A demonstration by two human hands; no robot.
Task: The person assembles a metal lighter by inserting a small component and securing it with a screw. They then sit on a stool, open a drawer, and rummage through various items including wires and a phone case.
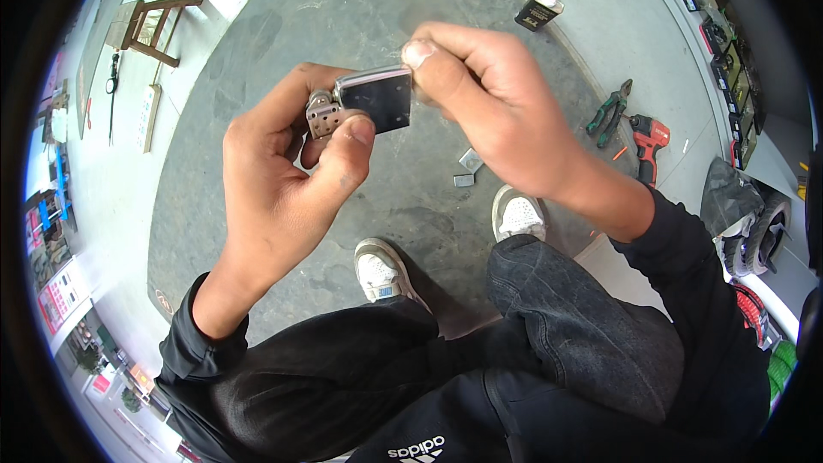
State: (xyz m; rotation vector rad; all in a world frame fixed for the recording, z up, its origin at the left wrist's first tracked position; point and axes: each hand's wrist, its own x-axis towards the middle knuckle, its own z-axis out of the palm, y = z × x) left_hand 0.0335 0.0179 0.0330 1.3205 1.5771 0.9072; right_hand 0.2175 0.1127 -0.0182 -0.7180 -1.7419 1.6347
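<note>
Lighter [375, 101], above dark mat [343, 17]; gripped near perforated chimney [324, 120] between thumb and fingers of left hand [279, 180]; flanked at opposite end by narrowly curled fingers of right hand [506, 111], whether gripping impossible to tell. Probably light, stiff, slippery; best taken by flat sides.

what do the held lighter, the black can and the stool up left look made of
Lighter: metal, probably polished, going by its bright silvery edges and glossy dark face; the perforated chimney looks metallic too.
Black can: likely painted tin, from its flat, smooth sides; plastic possible. Its red-tipped cap looks plastic.
Stool: seemingly wood, from its brown tone; finish unclear.
</note>
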